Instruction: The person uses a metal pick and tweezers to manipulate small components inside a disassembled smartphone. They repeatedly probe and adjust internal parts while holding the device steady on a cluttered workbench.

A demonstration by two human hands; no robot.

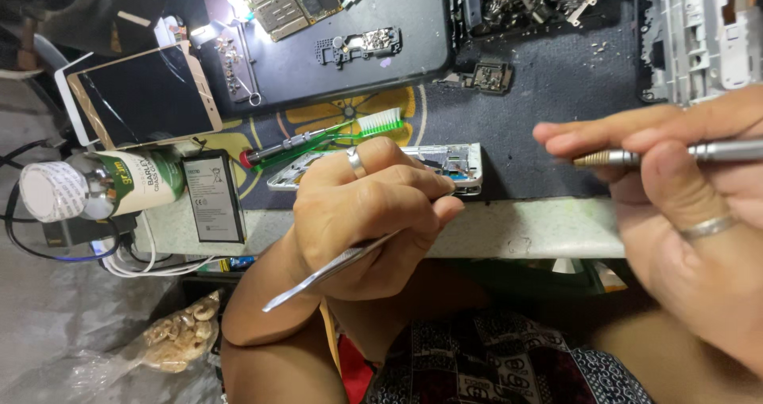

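Left hand (373, 213) is closed around a pair of metal tweezers (330, 270), the tips buried under the fingers and pressed down at the white phone frame (381, 168), which lies flat right at the near lip of the bench (524, 229). Right hand (683, 213) pinches a slim silver screwdriver (636, 157) between thumb and forefinger, its knurled tip hanging in the air beside the frame's right end, not touching it.

Here is the worry: that frame sits just beside the drop-off, so a hard push from the left hand could skate it off the edge into the lap below. The screwdriver tip is blurred, so how steady it is I cannot tell; a slip would likely gouge the small parts in the frame's corner.

Room is tight. A green toothbrush (350, 130) and a red-tipped screwdriver (278, 151) lie touching the frame's far side, a black battery (212, 197) and a tipped can (119, 183) crowd the left, and loose screws and boards (493, 76) scatter behind. Open bench shows only to the right of the frame.
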